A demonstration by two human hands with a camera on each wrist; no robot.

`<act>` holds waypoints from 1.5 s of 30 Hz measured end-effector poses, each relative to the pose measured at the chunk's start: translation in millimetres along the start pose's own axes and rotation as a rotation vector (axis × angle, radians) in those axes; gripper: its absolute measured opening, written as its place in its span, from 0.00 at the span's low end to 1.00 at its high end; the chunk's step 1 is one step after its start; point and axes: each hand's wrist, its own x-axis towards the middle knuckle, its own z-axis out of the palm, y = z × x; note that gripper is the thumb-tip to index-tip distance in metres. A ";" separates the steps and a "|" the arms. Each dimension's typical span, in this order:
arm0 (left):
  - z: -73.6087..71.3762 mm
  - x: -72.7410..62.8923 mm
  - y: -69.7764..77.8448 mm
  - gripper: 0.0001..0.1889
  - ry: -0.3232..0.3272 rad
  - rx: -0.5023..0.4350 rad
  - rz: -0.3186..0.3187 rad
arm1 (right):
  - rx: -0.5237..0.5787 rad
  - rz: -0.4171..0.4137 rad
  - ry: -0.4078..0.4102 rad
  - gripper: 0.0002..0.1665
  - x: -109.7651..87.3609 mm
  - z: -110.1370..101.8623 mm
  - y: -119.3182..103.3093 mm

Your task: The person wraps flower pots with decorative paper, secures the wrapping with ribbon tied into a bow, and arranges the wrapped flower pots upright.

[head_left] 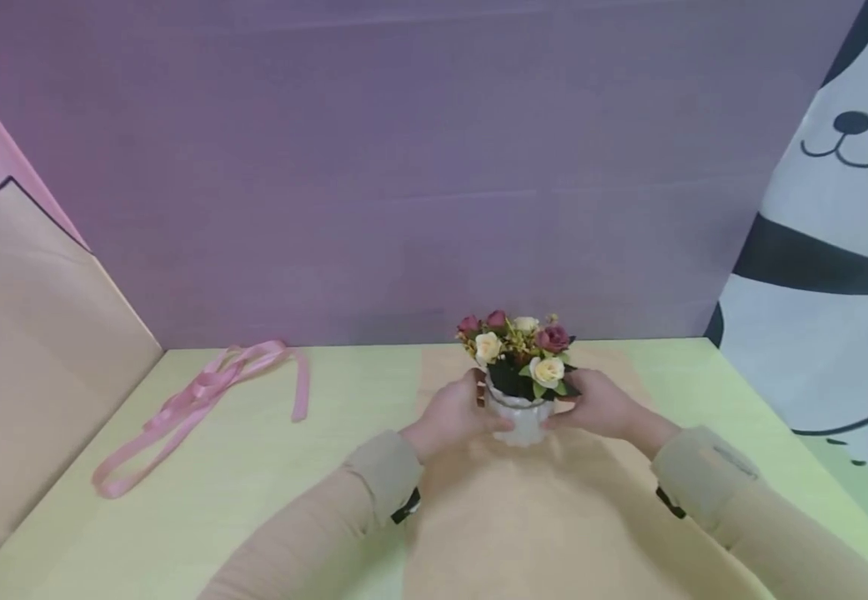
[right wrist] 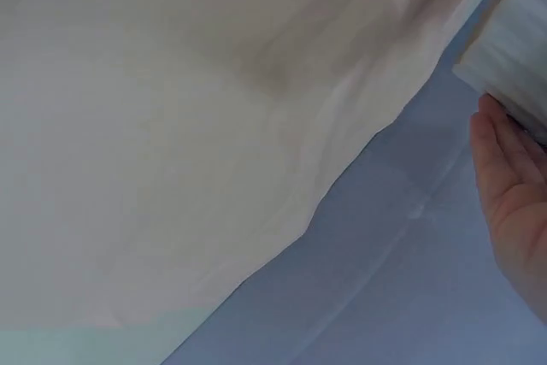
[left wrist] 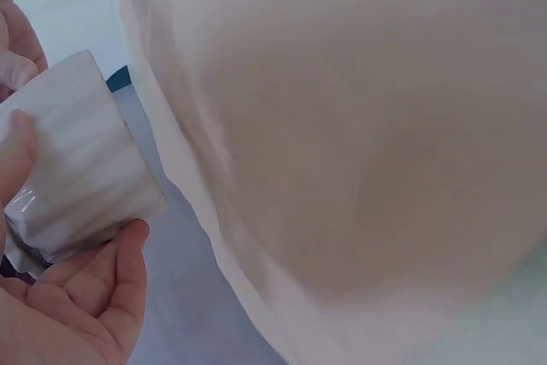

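White pot (head_left: 525, 422) of flowers (head_left: 548, 372) between hands (head_left: 454, 414)

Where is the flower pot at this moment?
In the head view, right of centre, the flower pot is held between the left hand and right hand.

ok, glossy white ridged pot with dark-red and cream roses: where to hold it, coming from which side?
I'd take the pot by its side walls, below the rim, from left and right: they carry no blooms, while the roses crowd the top, so coming from above would likely crush them.
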 end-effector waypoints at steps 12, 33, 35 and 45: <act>17.2 9.2 -1.1 0.40 -0.024 0.065 -0.006 | -0.056 -0.084 -0.009 0.40 -5.6 -5.0 16.9; 32.0 21.5 -4.7 0.36 -0.052 0.147 -0.011 | -0.082 -0.228 0.036 0.38 -13.1 -0.1 41.2; 32.6 19.8 -5.9 0.36 -0.059 0.120 -0.002 | -0.087 -0.221 0.035 0.38 -15.1 -0.9 42.0; 31.0 15.7 -15.9 0.31 -0.129 -0.077 0.033 | -0.100 -0.163 0.006 0.39 -16.7 -1.2 42.0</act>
